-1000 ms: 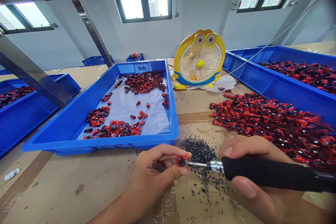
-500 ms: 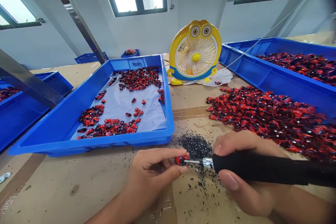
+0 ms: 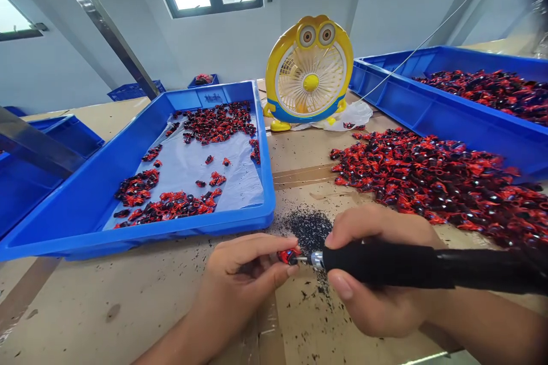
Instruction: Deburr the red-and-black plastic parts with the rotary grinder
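My left hand (image 3: 246, 276) pinches a small red and black plastic part (image 3: 287, 256) between thumb and fingertips, low over the table. In my right hand (image 3: 385, 274) is a black-sleeved rotary handpiece (image 3: 381, 264) with a silver collar and a thin metal bit. It lies nearly level, its bit pointing left and meeting the dark end of the part. How deep the bit sits in the part cannot be made out. Under and behind the hands, black shavings (image 3: 309, 228) are heaped and scattered on the brown table covering (image 3: 158, 291).
A blue tray (image 3: 268, 194) at left holds similar parts on a white sheet. To the right lies a big loose pile of parts (image 3: 419, 177), before another filled blue tray (image 3: 428, 108). A yellow fan (image 3: 310, 82) stands behind; a metal post (image 3: 105, 25) rises at left.
The handpiece has come closer to the part, and less of its bit shows. My left hand keeps its pinch. The whole view has shifted slightly, so the surroundings appear further left and higher.
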The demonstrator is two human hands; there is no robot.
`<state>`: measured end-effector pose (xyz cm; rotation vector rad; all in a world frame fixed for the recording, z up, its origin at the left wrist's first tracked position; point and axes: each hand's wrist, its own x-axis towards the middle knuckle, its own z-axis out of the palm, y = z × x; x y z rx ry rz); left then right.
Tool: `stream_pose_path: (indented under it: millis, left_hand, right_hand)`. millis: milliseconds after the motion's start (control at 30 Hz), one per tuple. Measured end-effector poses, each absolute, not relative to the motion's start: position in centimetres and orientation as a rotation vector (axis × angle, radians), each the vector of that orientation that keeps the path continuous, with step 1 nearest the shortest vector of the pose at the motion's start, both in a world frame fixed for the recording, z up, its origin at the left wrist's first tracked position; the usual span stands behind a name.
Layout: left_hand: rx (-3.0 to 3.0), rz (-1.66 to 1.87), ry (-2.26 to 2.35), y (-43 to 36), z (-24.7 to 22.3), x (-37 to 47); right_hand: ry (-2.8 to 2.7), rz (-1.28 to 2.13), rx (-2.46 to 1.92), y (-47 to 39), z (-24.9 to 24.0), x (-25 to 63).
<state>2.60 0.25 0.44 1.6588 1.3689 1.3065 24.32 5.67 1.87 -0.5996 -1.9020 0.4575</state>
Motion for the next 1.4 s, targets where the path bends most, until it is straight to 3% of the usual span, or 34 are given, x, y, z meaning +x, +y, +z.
stream_pose_path:
  millis: [1400]
  left_hand:
    - [1.724,1.246,1.411,0.0,0.7,2.5]
  right_hand:
    - [-1.984,0.474,-0.605,5.6,2.9,24.5]
